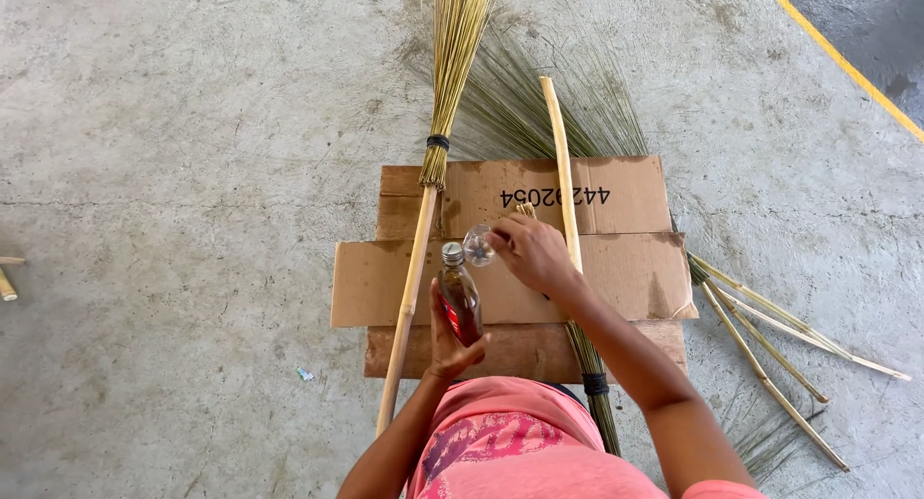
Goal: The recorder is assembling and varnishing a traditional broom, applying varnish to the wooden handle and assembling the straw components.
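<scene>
My left hand point(445, 343) grips a small glass bottle point(461, 298) of dark reddish-brown liquid, held upright above a flattened cardboard sheet point(635, 268). The bottle's neck is uncovered at the top. My right hand point(531, 254) is just to the bottle's right and pinches a small clear cap point(477, 246) beside the neck. A finished broom point(423, 230) with a bamboo handle and a bound head of straw lies along the cardboard's left side. A bare bamboo stick point(562, 162) lies under my right hand.
Loose green-grey grass fibres point(568, 114) fan out beyond the cardboard. Several thin bamboo sticks point(770, 335) lie at the right on the concrete floor. A bound fibre bundle point(595, 383) runs toward my lap. A yellow line point(847, 61) crosses the far right corner.
</scene>
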